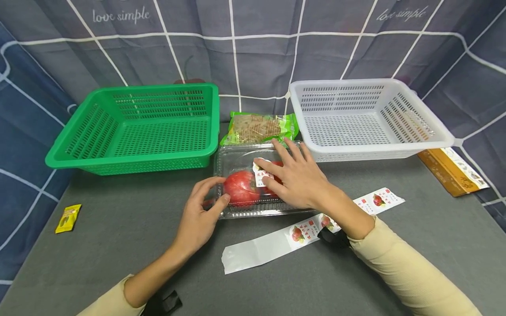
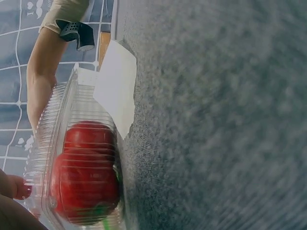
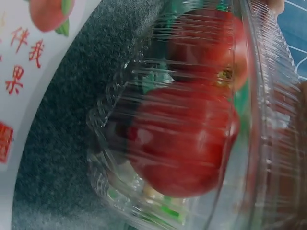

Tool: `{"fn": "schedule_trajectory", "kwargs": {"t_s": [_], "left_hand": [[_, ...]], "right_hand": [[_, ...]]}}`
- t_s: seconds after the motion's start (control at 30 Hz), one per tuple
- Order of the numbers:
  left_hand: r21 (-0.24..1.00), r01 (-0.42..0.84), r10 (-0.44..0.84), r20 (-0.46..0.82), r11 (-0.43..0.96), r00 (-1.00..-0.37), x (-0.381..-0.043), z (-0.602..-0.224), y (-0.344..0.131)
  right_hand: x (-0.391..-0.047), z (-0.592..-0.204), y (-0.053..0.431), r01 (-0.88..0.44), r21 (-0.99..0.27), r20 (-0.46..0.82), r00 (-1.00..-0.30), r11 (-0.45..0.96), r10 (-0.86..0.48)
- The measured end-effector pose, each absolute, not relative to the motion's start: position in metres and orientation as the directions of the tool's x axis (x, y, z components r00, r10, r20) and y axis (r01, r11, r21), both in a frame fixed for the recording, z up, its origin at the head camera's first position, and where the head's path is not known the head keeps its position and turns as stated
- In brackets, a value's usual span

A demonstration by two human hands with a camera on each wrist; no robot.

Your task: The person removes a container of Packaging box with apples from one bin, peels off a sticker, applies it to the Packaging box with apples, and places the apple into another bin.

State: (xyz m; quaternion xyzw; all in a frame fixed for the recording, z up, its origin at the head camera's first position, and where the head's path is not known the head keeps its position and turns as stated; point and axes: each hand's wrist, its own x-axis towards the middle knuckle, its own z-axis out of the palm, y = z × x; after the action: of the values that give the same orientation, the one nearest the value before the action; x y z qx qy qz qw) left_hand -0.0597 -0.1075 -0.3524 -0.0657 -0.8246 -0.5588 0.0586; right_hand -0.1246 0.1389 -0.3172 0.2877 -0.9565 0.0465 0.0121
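Observation:
A clear plastic clamshell box (image 1: 237,214) with its lid down holds two round red fruits (image 2: 85,187). My left hand (image 1: 199,215) grips the box's left end, thumb on the lid near the front corner and fingers bent at its side. A white sticker label (image 1: 259,177) with a fruit picture and red print lies on the lid. My right hand (image 1: 298,175) rests on the lid with fingers spread, thumb and index finger touching the label's right side. Through the box's wall, both fruits (image 3: 184,139) appear in the right wrist view.
Before the box lies a strip of fruit labels (image 1: 272,245), under my right forearm. Behind are a green basket (image 1: 174,163), a green-edged food packet (image 1: 257,127) and a white basket (image 1: 367,153). A yellow sachet (image 1: 68,218) lies left, an orange-brown carton (image 1: 450,173) right.

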Motion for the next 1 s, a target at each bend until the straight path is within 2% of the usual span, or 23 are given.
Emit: {"fn": "schedule_trajectory", "kwargs": {"t_s": [0.23, 0.43, 0.8, 0.9, 1.0], "left_hand": [[0.925, 0.159, 0.039, 0.155, 0.345, -0.987, -0.06, -0.352, -0.108], [0.937, 0.152, 0.037, 0.148, 0.314, -0.988, -0.061, -0.351, -0.108], [0.939, 0.15, 0.034, 0.147, 0.311, -0.989, -0.061, -0.353, -0.109], [0.938, 0.151, 0.033, 0.148, 0.311, -0.988, -0.061, -0.353, -0.109], [0.937, 0.155, 0.035, 0.152, 0.313, -0.988, -0.061, -0.353, -0.109]], "right_hand": [[-0.123, -0.321, 0.136, -0.538, -0.099, 0.143, -0.84, 0.837, -0.523], [-0.123, -0.322, 0.135, -0.536, -0.165, 0.234, -0.837, 0.828, -0.495], [-0.122, -0.329, 0.14, -0.641, -0.272, 0.488, -0.734, 0.717, -0.472], [-0.12, -0.331, 0.143, -0.641, -0.307, 0.517, -0.733, 0.703, -0.442], [-0.12, -0.331, 0.146, -0.652, -0.293, 0.493, -0.73, 0.699, -0.474]]}}
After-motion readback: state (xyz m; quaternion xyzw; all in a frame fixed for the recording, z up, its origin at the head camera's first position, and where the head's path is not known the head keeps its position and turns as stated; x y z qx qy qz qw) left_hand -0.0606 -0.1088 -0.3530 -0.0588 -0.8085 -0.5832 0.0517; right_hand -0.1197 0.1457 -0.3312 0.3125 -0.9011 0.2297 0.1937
